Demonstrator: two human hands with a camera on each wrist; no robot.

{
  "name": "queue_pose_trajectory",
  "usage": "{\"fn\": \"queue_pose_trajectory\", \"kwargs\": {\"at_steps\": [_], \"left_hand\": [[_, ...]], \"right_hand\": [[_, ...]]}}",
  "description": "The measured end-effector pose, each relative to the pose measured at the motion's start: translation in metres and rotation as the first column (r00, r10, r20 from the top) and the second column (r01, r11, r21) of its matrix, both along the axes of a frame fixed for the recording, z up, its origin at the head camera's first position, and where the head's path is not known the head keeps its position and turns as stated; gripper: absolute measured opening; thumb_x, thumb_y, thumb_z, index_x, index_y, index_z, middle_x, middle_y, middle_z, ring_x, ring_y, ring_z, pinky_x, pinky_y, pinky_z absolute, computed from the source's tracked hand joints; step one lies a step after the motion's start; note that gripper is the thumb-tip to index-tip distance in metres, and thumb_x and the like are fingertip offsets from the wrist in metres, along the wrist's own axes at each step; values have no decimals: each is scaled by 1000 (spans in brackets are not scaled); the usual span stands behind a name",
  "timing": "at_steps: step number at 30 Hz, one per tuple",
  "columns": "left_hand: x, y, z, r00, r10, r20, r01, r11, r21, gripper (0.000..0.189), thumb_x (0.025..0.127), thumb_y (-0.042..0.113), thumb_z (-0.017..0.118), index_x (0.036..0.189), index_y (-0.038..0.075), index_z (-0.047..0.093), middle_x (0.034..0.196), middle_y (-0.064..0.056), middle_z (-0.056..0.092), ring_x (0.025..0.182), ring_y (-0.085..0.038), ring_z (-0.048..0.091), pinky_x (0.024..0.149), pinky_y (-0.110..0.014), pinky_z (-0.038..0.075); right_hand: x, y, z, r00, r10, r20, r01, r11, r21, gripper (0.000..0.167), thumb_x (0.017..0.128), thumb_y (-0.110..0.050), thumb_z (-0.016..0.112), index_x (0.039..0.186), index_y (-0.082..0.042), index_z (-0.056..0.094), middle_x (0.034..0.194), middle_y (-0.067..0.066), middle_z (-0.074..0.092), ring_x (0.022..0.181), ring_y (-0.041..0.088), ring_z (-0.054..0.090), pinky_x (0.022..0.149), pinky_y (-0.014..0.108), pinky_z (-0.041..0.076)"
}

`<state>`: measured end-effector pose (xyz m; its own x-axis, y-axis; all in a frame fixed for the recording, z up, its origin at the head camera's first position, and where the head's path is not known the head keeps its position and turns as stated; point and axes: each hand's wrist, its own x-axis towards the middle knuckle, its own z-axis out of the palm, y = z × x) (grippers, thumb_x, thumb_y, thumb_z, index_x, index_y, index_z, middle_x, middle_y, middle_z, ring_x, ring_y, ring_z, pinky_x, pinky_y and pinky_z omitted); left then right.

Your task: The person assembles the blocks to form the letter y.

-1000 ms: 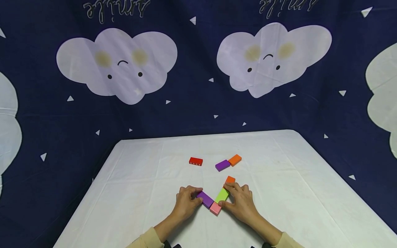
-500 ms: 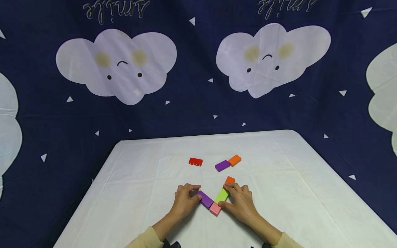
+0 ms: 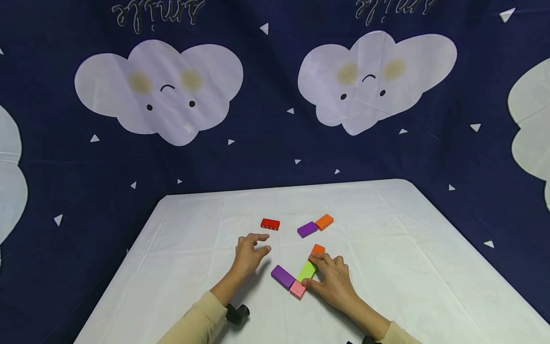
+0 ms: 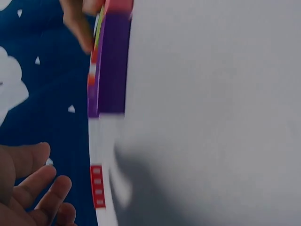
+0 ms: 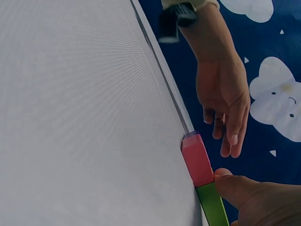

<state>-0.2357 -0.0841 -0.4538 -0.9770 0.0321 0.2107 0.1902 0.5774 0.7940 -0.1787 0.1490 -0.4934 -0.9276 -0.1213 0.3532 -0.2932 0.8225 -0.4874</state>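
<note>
My left hand (image 3: 250, 253) is over the table with its thumb and index finger apart, nothing between them, just nearer than the red block (image 3: 270, 224). That block shows a row of white marks along its side. My right hand (image 3: 335, 279) holds the lime green block (image 3: 307, 271), fingertips at its far end by an orange block (image 3: 318, 249) and thumb (image 5: 225, 173) at its near end. A pink block (image 3: 298, 289) meets the green one's near end. From the pink block, a purple block (image 3: 283, 277) slants to the far left, making a V with the green side.
Farther back, a second purple block (image 3: 307, 230) lies end to end with another orange block (image 3: 324, 221). All blocks lie on a white-covered table (image 3: 386, 267). A dark blue cloth (image 3: 275, 157) with clouds hangs behind it.
My left hand has left the purple block and moved away from me and slightly left, toward the red block. My right hand has stayed in place at the green block.
</note>
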Motion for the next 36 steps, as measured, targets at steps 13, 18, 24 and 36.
{"fn": "queue_pose_trajectory", "kwargs": {"at_steps": [13,18,24,36], "left_hand": [[-46,-11,3,997,14,81,-13,1000,-5,36,83,17,69,118,10,66,118,-23,53,110,-32,51,84,-45,43],[-63,-12,0,992,11,123,-7,1000,-27,38,84,18,68,121,12,65,122,-24,52,115,-35,50,90,-49,42],[-81,-10,-3,985,27,173,-21,999,-38,37,84,18,69,120,16,65,126,-20,54,117,-39,43,94,-50,36],[-100,-14,-10,981,16,195,4,995,-102,37,81,12,71,118,18,67,115,-16,56,106,-31,43,85,-41,34]], "right_hand": [[-2,1,3,1000,7,4,-7,1000,3,65,66,-45,79,120,-12,65,119,-2,60,82,14,36,72,30,26],[-2,1,3,1000,8,30,-8,1000,5,65,66,-44,80,121,-13,65,119,-3,60,82,14,36,73,30,27],[-1,1,2,1000,2,31,-2,1000,6,64,66,-43,80,120,-13,65,118,-3,61,82,15,36,72,30,26],[-1,0,2,999,3,41,-4,1000,7,65,66,-44,80,121,-13,65,120,-3,60,83,15,36,73,29,26]]}}
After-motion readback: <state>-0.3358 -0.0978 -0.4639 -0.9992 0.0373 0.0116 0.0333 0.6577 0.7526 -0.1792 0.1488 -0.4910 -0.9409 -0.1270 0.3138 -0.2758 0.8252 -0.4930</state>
